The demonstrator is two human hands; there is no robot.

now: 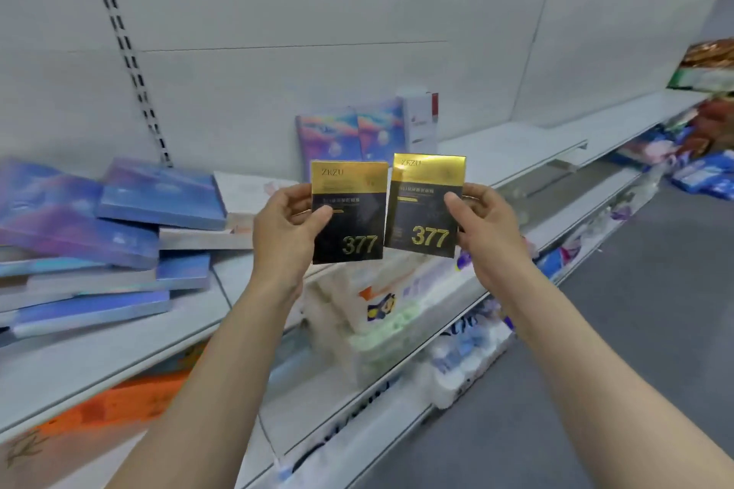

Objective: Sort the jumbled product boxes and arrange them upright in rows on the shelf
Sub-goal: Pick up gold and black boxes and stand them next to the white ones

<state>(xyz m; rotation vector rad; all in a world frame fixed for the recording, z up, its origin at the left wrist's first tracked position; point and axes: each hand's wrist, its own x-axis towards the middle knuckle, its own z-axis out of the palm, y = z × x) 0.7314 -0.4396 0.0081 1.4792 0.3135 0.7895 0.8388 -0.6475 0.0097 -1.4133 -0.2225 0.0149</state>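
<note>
My left hand (284,228) grips a black-and-gold box marked 377 (349,218) by its left edge. My right hand (482,222) grips a second black-and-gold 377 box (427,206) by its right edge. Both boxes are held upright, side by side, in front of the white shelf (516,147). On the shelf at the left lies a jumbled pile of flat blue-purple boxes (119,226), some stacked, some tilted. Behind my hands two blue-purple boxes (349,133) stand upright against the back panel, with a white-and-red box (421,115) upright beside them.
A pale flat box (246,191) lies between the pile and my left hand. The lower shelf holds tissue packs (381,314) and wrapped rolls (464,365). Coloured packets (703,171) fill the shelves at far right. Grey floor (635,329) lies to the right.
</note>
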